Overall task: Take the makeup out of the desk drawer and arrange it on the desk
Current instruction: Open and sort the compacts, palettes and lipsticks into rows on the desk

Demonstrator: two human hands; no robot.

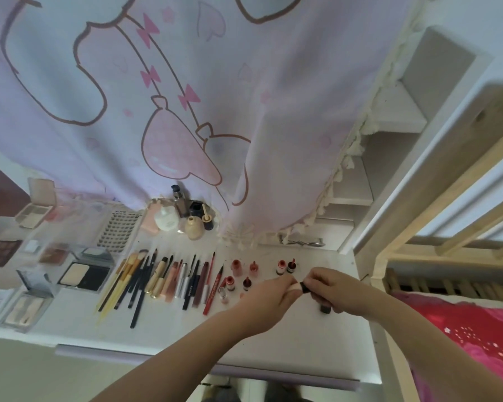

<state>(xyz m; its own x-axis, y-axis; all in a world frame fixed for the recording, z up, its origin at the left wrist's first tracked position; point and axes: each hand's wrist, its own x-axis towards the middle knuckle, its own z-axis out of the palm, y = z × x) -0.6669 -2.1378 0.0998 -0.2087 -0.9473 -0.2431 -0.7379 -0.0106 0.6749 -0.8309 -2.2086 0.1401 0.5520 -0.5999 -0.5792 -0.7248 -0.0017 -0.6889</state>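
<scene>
Pinching one small tube (pixel 299 286) between them — left hand (pixel 269 297), right hand (pixel 328 288) — beside six red bottles (pixel 235 266).

I see a pink cartoon curtain (pixel 186 97) behind a white desk (pixel 302 338), white shelves (pixel 395 111) at right, wooden bed frame (pixel 436 181), red bedding (pixel 462 338).

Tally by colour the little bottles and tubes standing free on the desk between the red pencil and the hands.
Red bottles: 4
Dark maroon bottles: 2
Pale pink tube: 1
Total: 7
</scene>
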